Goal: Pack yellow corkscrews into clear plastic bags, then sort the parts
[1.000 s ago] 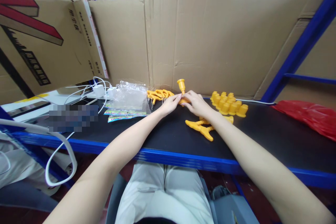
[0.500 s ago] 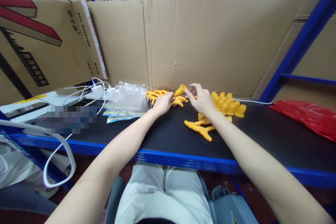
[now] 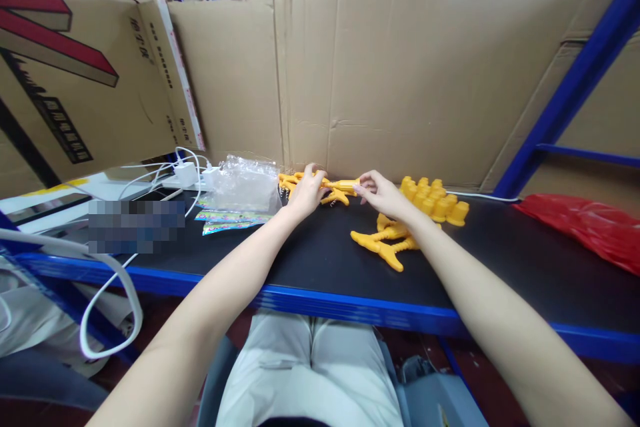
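Note:
Between my hands a yellow plastic tube-like piece [image 3: 346, 185] lies roughly level. My left hand [image 3: 307, 193] is closed around its left end, which the fingers partly hide. At the other end, my right hand [image 3: 384, 195] pinches the rim with thumb and fingers. Just below is a yellow claw-shaped foot piece [image 3: 338, 197] with a small spring beside it. More yellow claw pieces [image 3: 289, 181] with springs lie left of my left hand. Under my right forearm are larger yellow claw-foot pieces [image 3: 383, 247], partly covered by the arm.
Several yellow cup-shaped pieces [image 3: 435, 201] stand grouped right of my right hand. Clear plastic bags [image 3: 243, 190] lie at left, near white cables and a plug adapter [image 3: 186, 174]. A red plastic bag [image 3: 585, 223] is at right. A cardboard wall [image 3: 410, 80] rises behind the black tabletop [image 3: 310, 267].
The yellow tube-like piece has turned from tilted, with its open end raised, to nearly level. My left hand has shifted slightly and its fingers are raised; my right hand has dropped a little.

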Motion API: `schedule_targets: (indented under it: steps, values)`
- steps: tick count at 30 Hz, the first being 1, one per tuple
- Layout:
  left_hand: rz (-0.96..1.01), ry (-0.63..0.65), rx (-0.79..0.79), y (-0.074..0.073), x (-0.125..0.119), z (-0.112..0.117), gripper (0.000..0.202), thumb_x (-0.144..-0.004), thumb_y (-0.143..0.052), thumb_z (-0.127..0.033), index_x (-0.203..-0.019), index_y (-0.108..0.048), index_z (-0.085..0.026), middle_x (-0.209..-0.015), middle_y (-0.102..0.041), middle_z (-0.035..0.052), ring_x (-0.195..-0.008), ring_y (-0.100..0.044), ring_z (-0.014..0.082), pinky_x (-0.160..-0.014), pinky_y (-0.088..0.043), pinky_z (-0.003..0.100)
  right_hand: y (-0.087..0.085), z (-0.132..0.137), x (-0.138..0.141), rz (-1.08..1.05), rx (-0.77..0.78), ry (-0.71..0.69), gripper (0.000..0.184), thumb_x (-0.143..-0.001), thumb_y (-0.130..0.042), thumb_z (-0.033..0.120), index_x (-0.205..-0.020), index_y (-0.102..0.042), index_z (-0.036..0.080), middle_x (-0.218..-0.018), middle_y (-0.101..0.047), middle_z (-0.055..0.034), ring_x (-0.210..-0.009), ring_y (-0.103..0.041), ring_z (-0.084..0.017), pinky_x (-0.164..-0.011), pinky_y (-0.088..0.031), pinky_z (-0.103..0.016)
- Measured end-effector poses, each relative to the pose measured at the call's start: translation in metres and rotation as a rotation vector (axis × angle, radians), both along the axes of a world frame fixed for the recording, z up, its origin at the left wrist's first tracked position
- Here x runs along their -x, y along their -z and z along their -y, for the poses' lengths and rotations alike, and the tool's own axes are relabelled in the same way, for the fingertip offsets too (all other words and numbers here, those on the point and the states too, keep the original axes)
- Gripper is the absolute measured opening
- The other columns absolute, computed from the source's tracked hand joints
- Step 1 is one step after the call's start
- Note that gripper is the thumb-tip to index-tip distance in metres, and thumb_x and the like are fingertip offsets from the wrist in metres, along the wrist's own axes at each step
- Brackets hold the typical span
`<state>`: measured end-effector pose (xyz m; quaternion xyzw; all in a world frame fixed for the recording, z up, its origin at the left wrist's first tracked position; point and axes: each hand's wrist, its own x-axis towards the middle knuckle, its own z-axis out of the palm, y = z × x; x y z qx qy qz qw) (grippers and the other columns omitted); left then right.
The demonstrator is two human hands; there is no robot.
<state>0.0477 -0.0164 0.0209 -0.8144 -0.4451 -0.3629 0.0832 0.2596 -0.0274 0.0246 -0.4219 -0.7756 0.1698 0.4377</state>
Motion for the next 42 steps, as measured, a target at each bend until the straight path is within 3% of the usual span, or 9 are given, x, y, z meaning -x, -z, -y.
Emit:
schedule_targets:
  steps: [4, 9, 16, 25, 29, 32, 34, 38, 42]
  values:
    - [0.009, -0.081, 0.099, 0.002, 0.002, -0.004, 0.03, -0.082, -0.051, -0.016, -0.112, -0.053, -0.015, -0.11, -0.057, 0.0115, -0.102, -0.056, 0.0207, -0.09, -0.043, 0.033, -0.003, 0.004, 0.001, 0.097, -0.103, -0.045, 0.032, -0.075, -0.06, 0.038, -0.096, -0.043, 0.02, -0.092, -0.056, -0.005, -0.061, -0.053, -0.012, -0.06, -0.046, -0.029]
    - [-0.013, -0.14, 0.111, 0.002, 0.004, -0.004, 0.036, -0.084, -0.049, -0.023, -0.119, -0.051, -0.019, -0.111, -0.062, 0.0096, -0.105, -0.056, 0.0221, -0.089, -0.043, 0.034, -0.012, 0.012, 0.0, 0.214, -0.294, 0.006, 0.03, -0.077, -0.058, 0.032, -0.102, -0.045, 0.021, -0.1, -0.057, -0.0071, -0.066, -0.053, -0.012, -0.065, -0.045, -0.03]
    - [-0.09, -0.185, 0.115, -0.004, 0.003, 0.004, 0.034, -0.085, -0.048, -0.028, -0.118, -0.051, -0.024, -0.107, -0.065, 0.0066, -0.102, -0.059, 0.022, -0.084, -0.044, 0.032, -0.012, 0.012, 0.0, 0.219, -0.28, 0.067, 0.024, -0.084, -0.048, 0.036, -0.101, -0.05, 0.019, -0.094, -0.06, -0.0081, -0.075, -0.057, -0.017, -0.071, -0.046, -0.033]
    - [-0.092, -0.172, 0.201, -0.005, 0.0, 0.005, 0.029, -0.085, -0.046, -0.032, -0.111, -0.054, -0.023, -0.098, -0.067, 0.0063, -0.093, -0.062, 0.0226, -0.076, -0.045, 0.031, -0.024, 0.018, -0.003, 0.427, -0.486, 0.157, 0.022, -0.084, -0.046, 0.024, -0.103, -0.054, 0.019, -0.096, -0.061, -0.0095, -0.092, -0.055, -0.023, -0.081, -0.041, -0.038]
    - [-0.085, -0.183, 0.145, -0.006, 0.001, 0.008, 0.03, -0.085, -0.047, -0.029, -0.113, -0.052, -0.023, -0.102, -0.065, 0.0061, -0.098, -0.06, 0.0225, -0.079, -0.044, 0.031, -0.017, 0.015, -0.003, 0.399, -0.345, 0.185, 0.033, -0.084, -0.048, 0.039, -0.111, -0.051, 0.02, -0.112, -0.058, -0.0126, -0.103, -0.053, -0.027, -0.085, -0.041, -0.043]
    - [-0.088, -0.189, 0.109, -0.008, -0.001, 0.012, 0.031, -0.085, -0.046, -0.029, -0.116, -0.051, -0.024, -0.106, -0.064, 0.0067, -0.099, -0.059, 0.0222, -0.081, -0.044, 0.031, -0.007, 0.006, -0.002, 0.207, -0.071, 0.047, 0.032, -0.088, -0.037, 0.045, -0.106, -0.047, 0.02, -0.09, -0.062, -0.0079, -0.076, -0.061, -0.019, -0.073, -0.047, -0.036]
    - [-0.082, -0.185, 0.099, -0.01, -0.002, 0.014, 0.032, -0.085, -0.046, -0.028, -0.116, -0.05, -0.023, -0.108, -0.063, 0.0072, -0.099, -0.059, 0.0218, -0.081, -0.044, 0.031, -0.003, 0.001, -0.002, 0.072, 0.029, -0.038, 0.031, -0.087, -0.037, 0.047, -0.1, -0.045, 0.02, -0.079, -0.059, -0.0033, -0.06, -0.056, -0.014, -0.063, -0.047, -0.032]
    - [-0.006, -0.103, 0.1, -0.011, -0.003, 0.013, 0.031, -0.084, -0.047, -0.026, -0.114, -0.052, -0.022, -0.105, -0.064, 0.0065, -0.099, -0.059, 0.0206, -0.083, -0.044, 0.032, -0.005, 0.002, -0.001, 0.026, -0.015, -0.048, 0.028, -0.084, -0.045, 0.046, -0.095, -0.043, 0.021, -0.075, -0.056, -0.0009, -0.056, -0.05, -0.012, -0.056, -0.043, -0.027]
    - [0.112, 0.047, 0.266, -0.007, -0.003, 0.003, 0.026, -0.082, -0.05, -0.027, -0.106, -0.058, -0.02, -0.098, -0.066, 0.0037, -0.09, -0.06, 0.0164, -0.081, -0.045, 0.029, -0.016, 0.014, -0.004, 0.18, -0.14, 0.017, 0.024, -0.082, -0.05, 0.037, -0.1, -0.045, 0.022, -0.075, -0.056, -0.0009, -0.059, -0.049, -0.013, -0.06, -0.042, -0.028]
